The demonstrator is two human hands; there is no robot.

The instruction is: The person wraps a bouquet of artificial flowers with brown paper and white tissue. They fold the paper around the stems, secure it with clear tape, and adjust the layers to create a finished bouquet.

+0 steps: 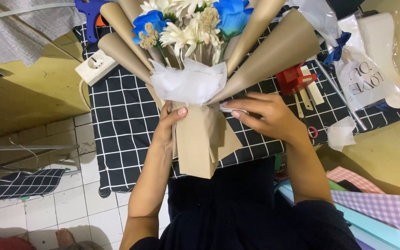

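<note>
A bouquet (195, 92) lies on a black cloth with a white grid (121, 115), its stem end toward the person. Blue and white flowers (190, 23) sit at the far end, ringed by tan paper cones (274, 51), with white tissue (188, 83) bunched at the neck and a brown paper wrap (202, 143) below.

The left hand (167, 127) grips the wrap's left side just under the tissue, fingers curled around it, thumb on the front. The right hand (267, 115) rests on the wrap's right side at the neck, fingers stretched out and pinching a small pale strip (232, 110) against the paper; what the strip is cannot be told.

A white power socket (96, 66) lies left of the cones. A red tool (295, 78) and clear plastic sheets (371, 78) lie to the right. Checked paper (385, 208) is stacked at lower right, over a tiled floor (70, 203).
</note>
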